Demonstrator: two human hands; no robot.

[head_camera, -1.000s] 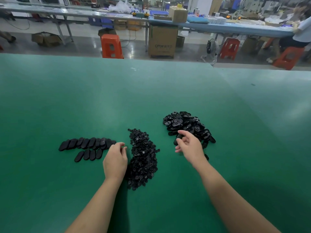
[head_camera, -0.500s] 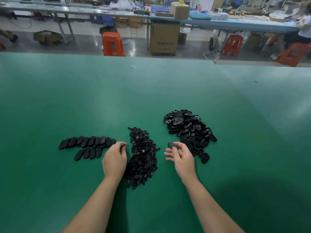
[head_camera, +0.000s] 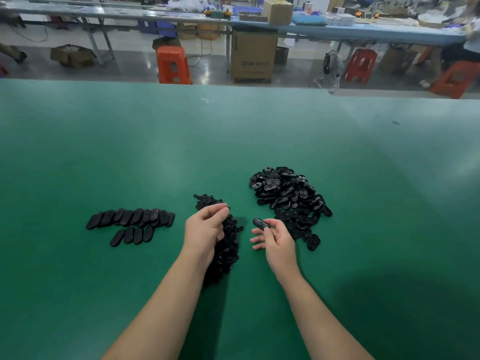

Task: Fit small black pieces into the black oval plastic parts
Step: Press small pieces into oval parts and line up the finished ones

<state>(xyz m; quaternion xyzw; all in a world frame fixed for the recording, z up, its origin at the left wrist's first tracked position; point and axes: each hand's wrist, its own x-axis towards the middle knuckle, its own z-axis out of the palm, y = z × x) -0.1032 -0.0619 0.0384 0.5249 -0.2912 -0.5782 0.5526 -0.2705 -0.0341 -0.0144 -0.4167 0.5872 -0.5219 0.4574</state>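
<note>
My right hand pinches one black oval part just left of the loose heap of oval parts. My left hand hovers over the pile of small black pieces, fingertips drawn together at its far end; whether a piece sits between them I cannot tell. Two rows of oval parts lie flat on the green table to the left.
The table's far edge runs across the top of the view. Beyond it stand orange stools, a cardboard box and long workbenches. A person sits at the far right.
My left hand rose from beside the rows and shifted right onto the small-piece pile. My right hand drew an oval part out of the heap and brought it toward the middle.
</note>
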